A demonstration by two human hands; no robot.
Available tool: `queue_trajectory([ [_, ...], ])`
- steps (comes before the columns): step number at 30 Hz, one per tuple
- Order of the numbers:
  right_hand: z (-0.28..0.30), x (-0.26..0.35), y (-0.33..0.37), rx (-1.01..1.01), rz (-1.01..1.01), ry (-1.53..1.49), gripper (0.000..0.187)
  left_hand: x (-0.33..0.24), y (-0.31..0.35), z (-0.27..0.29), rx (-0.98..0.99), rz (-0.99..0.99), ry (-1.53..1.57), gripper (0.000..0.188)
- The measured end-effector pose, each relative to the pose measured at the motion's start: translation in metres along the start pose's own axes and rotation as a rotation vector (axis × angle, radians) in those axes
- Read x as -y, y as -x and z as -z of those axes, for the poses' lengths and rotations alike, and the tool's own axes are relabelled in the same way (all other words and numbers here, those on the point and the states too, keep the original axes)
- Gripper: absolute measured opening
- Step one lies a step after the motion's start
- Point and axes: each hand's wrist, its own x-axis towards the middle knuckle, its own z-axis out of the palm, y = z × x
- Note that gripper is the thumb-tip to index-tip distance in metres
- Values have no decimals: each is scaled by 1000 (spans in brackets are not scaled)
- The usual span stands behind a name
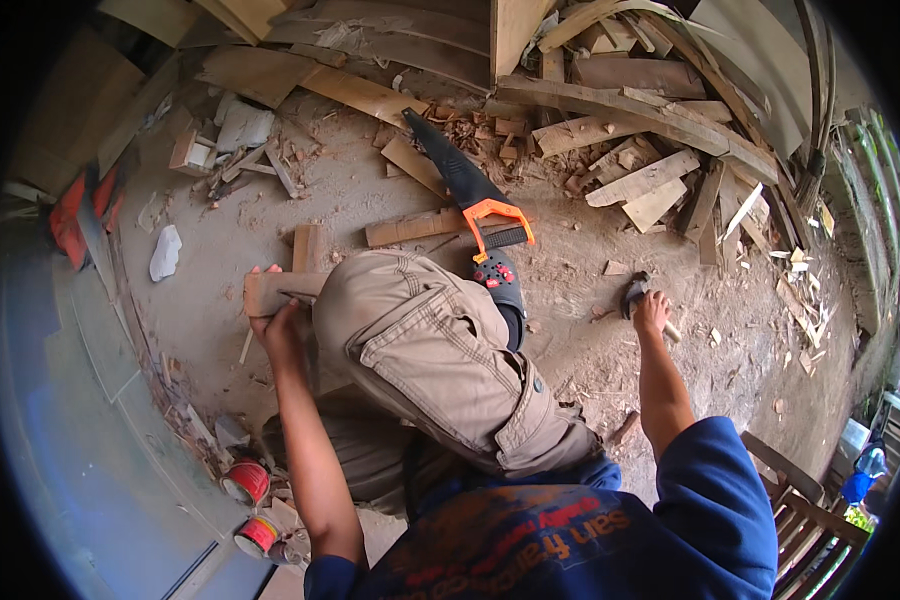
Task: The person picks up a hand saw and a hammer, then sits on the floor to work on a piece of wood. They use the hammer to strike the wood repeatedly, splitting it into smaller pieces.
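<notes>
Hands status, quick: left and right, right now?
Left hand: closed around a flat, light-brown wooden board piece.
Right hand: closed around a hammer-like tool with dark head and pale handle.

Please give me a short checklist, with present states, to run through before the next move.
1. Left hand has hold of the wooden piece: ok.
2. Right hand has hold of the dark-headed tool: ok, around its handle.
3. Whole wooden piece in sight: not ok, the bent knee covers its right end.
4. Saw well away from the foot: not ok, its orange handle lies close by the toe of the dark clog.
5. Floor free of loose scraps: not ok, chips and offcuts lie around.
6. Tool's edge or face sound: cannot tell, too small.
</notes>
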Motion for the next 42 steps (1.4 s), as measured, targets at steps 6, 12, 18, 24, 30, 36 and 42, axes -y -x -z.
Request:
queue_trajectory([
  [6, -4, 24, 8, 64, 119, -12, 42, 24, 10, 13, -35, 14, 173, 79],
  [12, 16, 56, 17, -35, 12, -436, 36, 49, 4, 42, -56, 162, 76, 64],
  [18, 83, 99, 47, 196, 59, -1297, 34, 41, 18, 24, -82, 42, -7, 36],
  [24, 293, 131, 102, 313, 237, -1574, 32, 24, 26, 21, 13, -103, 22, 65],
  [30, 448, 145, 173, 337, 678, -1862, 36, 19, 38, 14, -69, -97, -5, 73],
  [36, 449, 224, 243, 694, 735, -1740, 35, 16, 60, 51, -239, -83, -35, 73],
  [42, 299, 333, 265, 1173, 326, -1609, 17, 21, 96, 83, -492, 60, 122, 74],
])
